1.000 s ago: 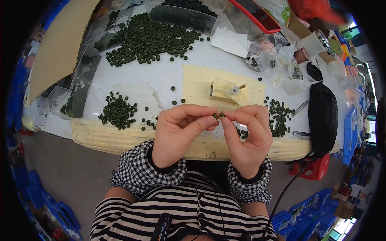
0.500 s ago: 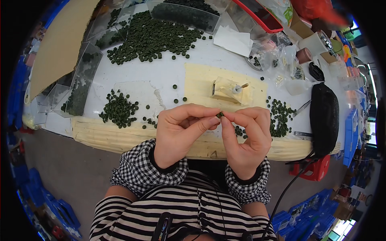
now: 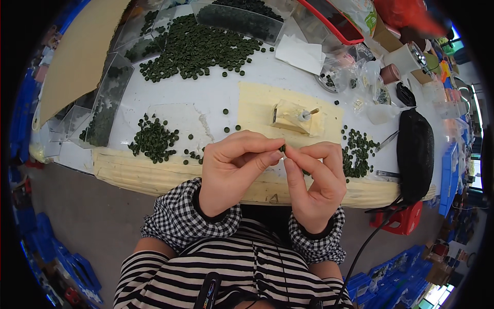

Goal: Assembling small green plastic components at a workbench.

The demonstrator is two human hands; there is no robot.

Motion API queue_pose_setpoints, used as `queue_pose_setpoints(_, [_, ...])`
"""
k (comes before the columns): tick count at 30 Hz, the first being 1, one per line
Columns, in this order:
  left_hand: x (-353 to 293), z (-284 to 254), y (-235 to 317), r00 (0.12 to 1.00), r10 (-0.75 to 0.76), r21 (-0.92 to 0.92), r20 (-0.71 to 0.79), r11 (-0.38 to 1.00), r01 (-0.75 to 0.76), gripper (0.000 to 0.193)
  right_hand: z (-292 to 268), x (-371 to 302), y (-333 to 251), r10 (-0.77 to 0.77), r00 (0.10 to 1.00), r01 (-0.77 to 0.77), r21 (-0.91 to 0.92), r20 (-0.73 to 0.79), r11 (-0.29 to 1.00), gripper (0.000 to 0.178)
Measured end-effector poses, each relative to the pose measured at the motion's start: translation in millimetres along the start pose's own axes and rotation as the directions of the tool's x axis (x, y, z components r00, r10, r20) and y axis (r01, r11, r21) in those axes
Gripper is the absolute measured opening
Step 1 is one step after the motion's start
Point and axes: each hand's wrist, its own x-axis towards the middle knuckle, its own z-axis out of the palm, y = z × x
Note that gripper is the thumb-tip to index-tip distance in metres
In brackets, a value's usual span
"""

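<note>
My left hand (image 3: 229,167) pinches a small dark green ridged disc (image 3: 282,148) between thumb and forefinger, just above the table's near edge. Close against its right side is my right hand (image 3: 320,183), thumb and forefinger curled near together; whether something tiny sits between those two tips is hidden. Beyond the hands, a block wrapped in yellowish tape (image 3: 290,117) carries a small upright peg (image 3: 312,113). A loose pile of like green pieces (image 3: 154,139) lies to the left, and another group (image 3: 358,154) to the right.
A large heap of green discs (image 3: 198,49) spreads at the far left by clear plastic trays (image 3: 108,98) and a cardboard sheet (image 3: 77,56). White paper (image 3: 299,54), a red-cased phone (image 3: 334,20), a black pouch (image 3: 416,154) and tweezers (image 3: 387,140) lie farther right.
The right thumb has dropped slightly away from the disc, and the disc shows more upright at the left fingertips. Both hands stay in nearly the same place.
</note>
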Motion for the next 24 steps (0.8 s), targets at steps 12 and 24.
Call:
queue_pose_setpoints(12, [0,3,4,0.993,-0.11,-0.161,-0.03,0.981,0.104,0.016,-2,-4,1,-0.008,1.0,0.008,0.001,0.013,1.0,0.027])
queue_pose_setpoints(24, [0,1,2,0.998,-0.058,-0.121,0.009,0.991,0.058,0.017,-5,-4,2,-0.078,0.996,0.079,-0.01,0.041,0.997,0.029])
